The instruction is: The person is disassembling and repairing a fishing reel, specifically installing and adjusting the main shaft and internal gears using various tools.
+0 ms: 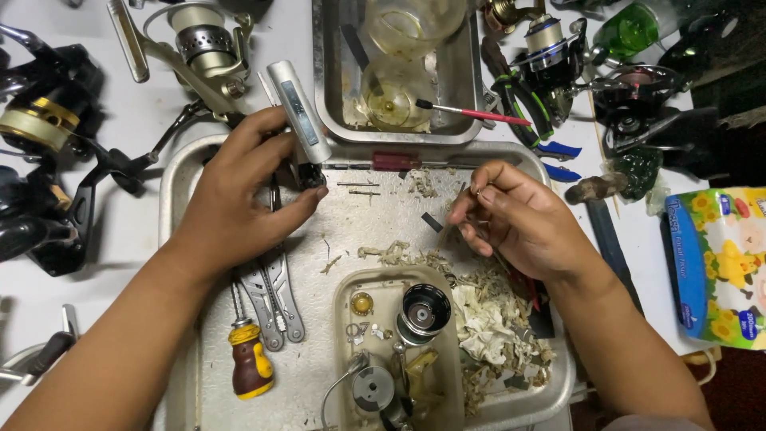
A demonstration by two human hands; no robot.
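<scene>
My left hand (pixel 239 191) grips a fishing reel part (pixel 302 120), a silver foot and stem with a dark end, held over the upper left of a worn metal tray (pixel 179 172). My right hand (pixel 519 223) hovers over the tray's right side, fingers pinched on a thin stick-like tool (pixel 452 214) pointing down-left. Between the hands lie small pins (pixel 359 188) and a red-handled tool (pixel 396 162). Near my body, a small beige tub (pixel 341 319) holds a black spool (pixel 424 311) and small reel parts.
Dirty tissue scraps (pixel 487 319) litter the tray's right. Pliers (pixel 275 299) and a yellow-brown stubby screwdriver (pixel 251 363) lie at its left. A second metal tray (pixel 325 88) behind holds glass bowls and a red brush (pixel 479 114). Several fishing reels (pixel 48 128) surround; a tissue pack (pixel 718 263) sits right.
</scene>
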